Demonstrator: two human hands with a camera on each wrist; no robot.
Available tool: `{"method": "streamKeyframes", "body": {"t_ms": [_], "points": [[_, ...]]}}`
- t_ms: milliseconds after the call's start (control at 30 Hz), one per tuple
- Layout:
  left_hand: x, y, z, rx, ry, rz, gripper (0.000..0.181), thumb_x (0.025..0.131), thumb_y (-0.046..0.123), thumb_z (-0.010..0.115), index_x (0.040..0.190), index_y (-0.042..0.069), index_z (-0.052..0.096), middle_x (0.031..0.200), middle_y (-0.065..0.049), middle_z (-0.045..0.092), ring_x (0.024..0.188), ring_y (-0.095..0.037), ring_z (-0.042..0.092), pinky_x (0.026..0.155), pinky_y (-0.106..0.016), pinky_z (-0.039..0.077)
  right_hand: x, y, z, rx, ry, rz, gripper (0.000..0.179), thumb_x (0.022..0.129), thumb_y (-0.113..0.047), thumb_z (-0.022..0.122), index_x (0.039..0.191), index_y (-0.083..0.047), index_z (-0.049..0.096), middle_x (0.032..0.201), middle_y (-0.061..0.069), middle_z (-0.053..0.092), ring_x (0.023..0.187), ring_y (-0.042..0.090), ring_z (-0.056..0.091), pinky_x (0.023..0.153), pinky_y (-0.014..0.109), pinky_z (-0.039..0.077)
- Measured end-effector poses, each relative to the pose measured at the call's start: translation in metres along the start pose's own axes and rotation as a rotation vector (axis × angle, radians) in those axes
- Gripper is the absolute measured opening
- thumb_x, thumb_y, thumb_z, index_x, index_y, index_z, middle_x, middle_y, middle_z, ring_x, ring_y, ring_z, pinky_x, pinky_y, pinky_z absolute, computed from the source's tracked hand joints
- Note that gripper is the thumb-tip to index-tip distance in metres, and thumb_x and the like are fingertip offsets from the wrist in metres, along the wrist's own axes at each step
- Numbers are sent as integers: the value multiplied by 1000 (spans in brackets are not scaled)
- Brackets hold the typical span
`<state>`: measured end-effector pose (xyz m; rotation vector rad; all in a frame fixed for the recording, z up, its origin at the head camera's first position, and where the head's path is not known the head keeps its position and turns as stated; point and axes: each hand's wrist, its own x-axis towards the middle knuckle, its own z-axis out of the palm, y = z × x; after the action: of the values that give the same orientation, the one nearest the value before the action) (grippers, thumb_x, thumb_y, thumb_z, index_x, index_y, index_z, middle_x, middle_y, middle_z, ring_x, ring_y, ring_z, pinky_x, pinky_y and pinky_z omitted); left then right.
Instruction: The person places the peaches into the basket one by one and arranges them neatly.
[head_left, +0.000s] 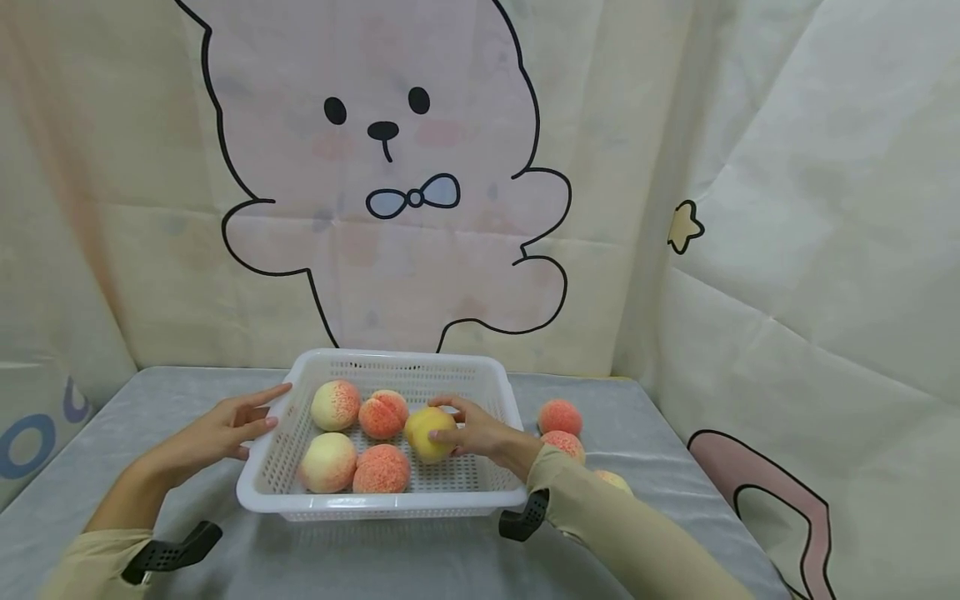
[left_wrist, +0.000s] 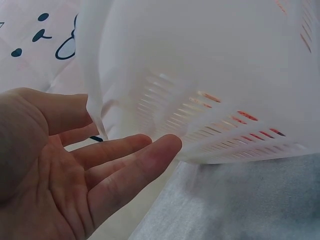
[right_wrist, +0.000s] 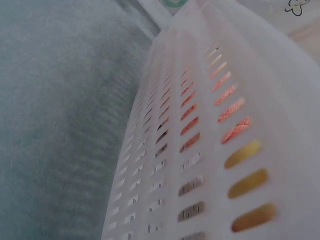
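Observation:
A white plastic basket (head_left: 360,504) with slotted walls stands on the table. My right hand (head_left: 476,429) reaches over its right side and holds a yellow peach (head_left: 426,435) low inside, thumb on the near side. Beside that peach lie a red peach (head_left: 383,414), a coral peach (head_left: 382,469) and two pale peaches (head_left: 335,406). My left hand (head_left: 228,425) is at the basket's left rim; in the left wrist view the rim passes between its digits. The right wrist view has only the basket wall (right_wrist: 200,165), with the fruit showing through its slots; the right hand is hidden there.
Right of the basket lie two red peaches (head_left: 559,417) and a paler one (head_left: 613,481), partly hidden by my right sleeve. Grey cloth covers the table (head_left: 360,558). A printed curtain (head_left: 600,275) hangs behind and at both sides.

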<state>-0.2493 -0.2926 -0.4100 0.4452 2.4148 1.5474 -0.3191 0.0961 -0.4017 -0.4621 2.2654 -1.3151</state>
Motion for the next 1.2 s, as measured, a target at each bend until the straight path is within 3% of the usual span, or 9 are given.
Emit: {"method": "streamKeyframes", "body": {"t_ms": [200,367,567,833,1000,1200], "points": [[1,1,0,-23,-13,7,71,108,24,48,162,4,7,150,-40,39,106,-8,66,81,-46,61,-1,-2,1,-32,-27,10,57,95,-19,71,147,-13,50,135,21,55,99,21,59,80,40,54],[1,1,2,-11,-1,-9,71,107,24,50,162,4,9,153,-40,36,113,-21,65,81,-48,61,3,-4,4,-18,-24,44,55,95,-18,71,146,-16,51,133,20,56,96,20,61,80,40,56],[0,3,2,-3,9,-18,72,107,24,50,162,4,9,152,-40,37,115,-27,64,81,-49,61,5,-6,5,24,-44,68,55,97,-12,68,147,-15,49,143,23,47,104,23,61,91,47,58],[0,3,1,-14,1,-14,71,107,23,50,162,5,9,154,-39,34,112,-12,64,82,-47,61,0,-6,8,-20,-237,30,58,99,-14,65,153,-22,45,150,17,49,129,27,54,107,51,48],[0,2,1,-8,7,-11,71,107,24,50,162,4,10,154,-39,34,113,-14,64,82,-47,60,0,-5,9,-65,-196,20,65,98,-19,67,156,-22,38,159,19,39,144,34,43,110,55,45],[0,1,1,5,15,-30,72,106,25,51,162,4,10,154,-39,35,115,-24,64,82,-48,61,3,-5,10,-69,-165,33,65,97,-25,68,155,-20,39,155,19,44,140,33,48,106,52,49]]}}
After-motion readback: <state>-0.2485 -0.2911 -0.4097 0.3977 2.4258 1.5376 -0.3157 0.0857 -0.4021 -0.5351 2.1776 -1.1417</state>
